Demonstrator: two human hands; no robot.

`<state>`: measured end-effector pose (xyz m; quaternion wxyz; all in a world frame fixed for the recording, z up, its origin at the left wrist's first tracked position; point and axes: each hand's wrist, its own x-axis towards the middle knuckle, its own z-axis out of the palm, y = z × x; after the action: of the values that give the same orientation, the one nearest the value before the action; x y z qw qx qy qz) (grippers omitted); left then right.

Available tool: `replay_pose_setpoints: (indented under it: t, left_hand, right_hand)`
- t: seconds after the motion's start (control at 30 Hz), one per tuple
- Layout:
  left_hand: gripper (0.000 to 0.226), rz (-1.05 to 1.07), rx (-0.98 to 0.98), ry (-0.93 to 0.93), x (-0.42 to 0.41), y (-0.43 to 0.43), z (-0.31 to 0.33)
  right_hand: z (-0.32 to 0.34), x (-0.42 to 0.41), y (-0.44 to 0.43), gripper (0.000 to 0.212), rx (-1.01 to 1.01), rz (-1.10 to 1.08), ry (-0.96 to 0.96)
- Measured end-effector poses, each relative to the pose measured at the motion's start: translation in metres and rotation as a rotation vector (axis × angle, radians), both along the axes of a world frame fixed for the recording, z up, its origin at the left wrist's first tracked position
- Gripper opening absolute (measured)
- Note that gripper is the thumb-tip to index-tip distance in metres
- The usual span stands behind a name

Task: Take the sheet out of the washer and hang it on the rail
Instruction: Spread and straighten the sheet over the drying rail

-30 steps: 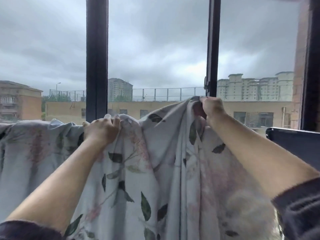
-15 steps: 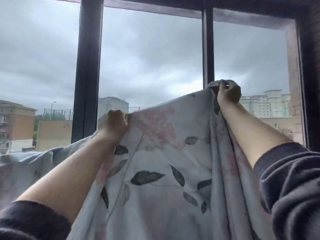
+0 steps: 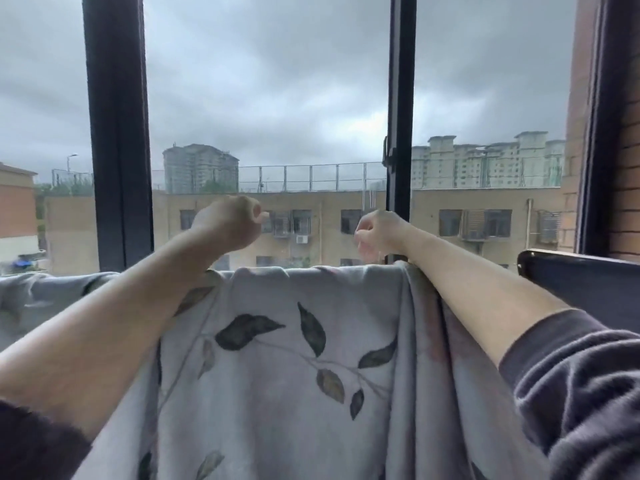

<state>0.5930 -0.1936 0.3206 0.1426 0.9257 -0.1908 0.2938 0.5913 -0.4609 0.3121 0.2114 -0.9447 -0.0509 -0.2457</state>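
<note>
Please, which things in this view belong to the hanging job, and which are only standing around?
Job: sheet, draped at the window; left hand and right hand, both above it, not touching it.
Not the job: window frame; dark panel at right; buildings outside.

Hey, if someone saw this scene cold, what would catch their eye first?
The pale leaf-printed sheet fills the lower middle, hanging from a straight top fold. Just above that fold the left hand and right hand hover with fingers curled, holding nothing visible. Behind them, a dark window frame cuts across grey cloudy sky and apartment blocks.
</note>
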Motion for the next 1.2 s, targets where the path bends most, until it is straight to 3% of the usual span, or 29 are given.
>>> replay_pose_setpoints:
  t: [0.13, 0.23, 0.3, 0.4, 0.47, 0.6, 0.67, 0.73, 0.8, 0.87, 0.97, 1.1, 1.2]
  left_hand:
    - [0.057, -0.158, 0.334, -0.056, -0.066, -0.053, -0.041]
    - [0.066, -0.060, 0.339, -0.312, -0.072, -0.060, -0.063]
    - [0.066, -0.004, 0.309, -0.341, -0.070, -0.062, -0.066]
    - [0.044, 0.014, 0.206, -0.371, -0.076, -0.082, -0.074]
    - [0.012, -0.020, 0.095, -0.412, -0.086, -0.101, -0.080]
    - [0.043, -0.080, 0.050, -0.409, -0.099, -0.137, -0.090]
    - [0.035, -0.046, 0.051, -0.378, -0.101, -0.158, -0.097]
    - [0.035, 0.019, 0.044, -0.339, -0.100, -0.175, -0.101]
    - [0.044, 0.061, 0.016, -0.300, -0.099, -0.186, -0.102]
    - [0.041, 0.069, 0.012, -0.348, -0.096, -0.196, -0.099]
    - [0.019, 0.019, -0.030, -0.465, -0.093, -0.205, -0.091]
    - [0.023, 0.012, -0.079, -0.499, -0.095, -0.215, -0.067]
    - [0.023, 0.051, -0.140, -0.535, -0.097, -0.235, -0.034]
  right_hand:
    - [-0.001, -0.028, -0.005, 0.019, -0.025, -0.033, -0.279]
    - [-0.024, -0.071, -0.025, 0.020, 0.033, -0.099, -0.571]
    - [-0.061, -0.103, -0.045, 0.019, 0.037, -0.139, -0.613]
    - [-0.122, -0.137, -0.069, 0.036, -0.120, -0.239, -0.572]
    - [-0.153, -0.153, -0.080, 0.052, -0.005, -0.296, -0.545]
    - [-0.218, -0.179, -0.094, 0.075, 0.472, -0.428, -0.254]
    - [-0.239, -0.184, -0.097, 0.088, 0.664, -0.432, -0.068]
    - [-0.248, -0.182, -0.099, 0.075, 0.706, -0.426, 0.086]
    - [-0.245, -0.177, -0.104, 0.029, 0.624, -0.423, 0.118]
    - [-0.229, -0.173, -0.119, 0.033, 0.609, -0.396, 0.031]
    - [-0.177, -0.166, -0.153, 0.025, 0.739, -0.304, -0.179]
    - [-0.090, -0.158, -0.206, 0.029, 0.733, -0.255, -0.329]
    - [-0.040, -0.137, -0.242, 0.031, 0.688, -0.360, -0.382]
